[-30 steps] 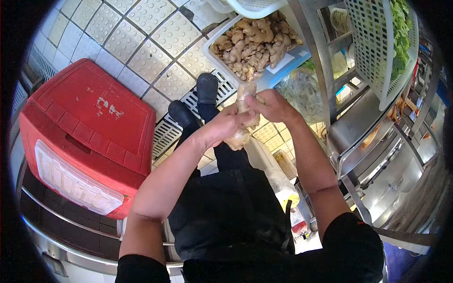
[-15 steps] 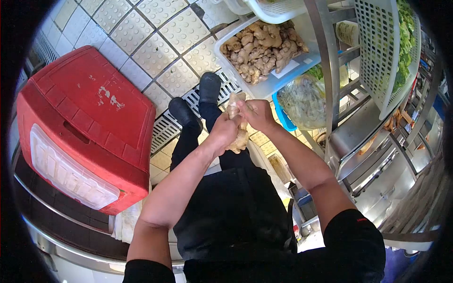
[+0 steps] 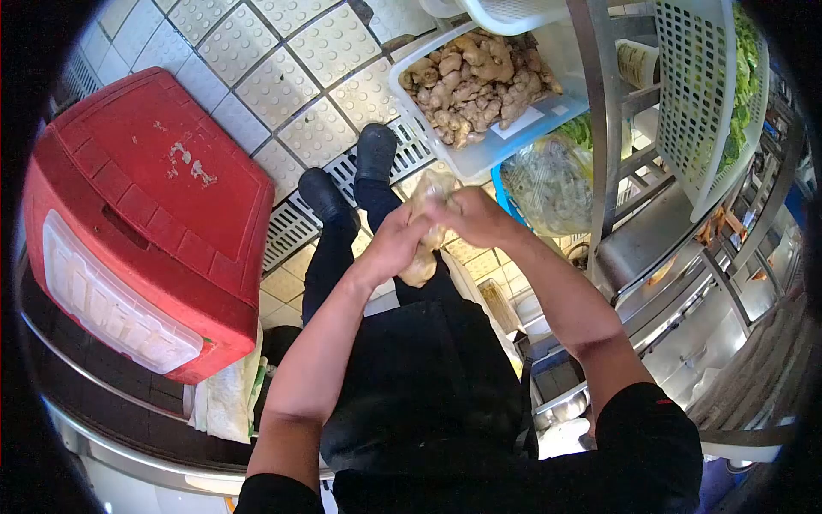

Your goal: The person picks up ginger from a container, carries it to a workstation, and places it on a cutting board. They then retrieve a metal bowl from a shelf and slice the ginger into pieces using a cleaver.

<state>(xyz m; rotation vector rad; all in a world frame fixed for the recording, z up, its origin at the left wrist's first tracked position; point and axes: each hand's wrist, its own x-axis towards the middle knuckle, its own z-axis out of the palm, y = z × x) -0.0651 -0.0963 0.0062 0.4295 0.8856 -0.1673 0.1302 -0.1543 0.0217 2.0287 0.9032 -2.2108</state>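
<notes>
Above my lap, both hands are closed around one knobbly piece of ginger point(image 3: 419, 267). My left hand point(image 3: 397, 244) grips it from the left side. Against its right side, my right hand point(image 3: 476, 218) is closed, its fingers a little blurred. The top of the ginger shows above the hands and a lighter rounded end hangs below them. Beyond the hands, a clear plastic tub point(image 3: 479, 164) holds a heap of ginger point(image 3: 484, 86).
A red lidded box point(image 3: 163, 171) stands at the left. On the right are a metal rack point(image 3: 599, 111), a perforated basket point(image 3: 698, 94) of leafy greens and a blue container point(image 3: 504, 199) with a plastic bag. Black shoes point(image 3: 375, 152) rest near the floor grate.
The ginger has tilted and moved slightly left and down, its lower end now further left. My hands have shifted with it, the right one turned and blurred. The whole view has moved slightly.
</notes>
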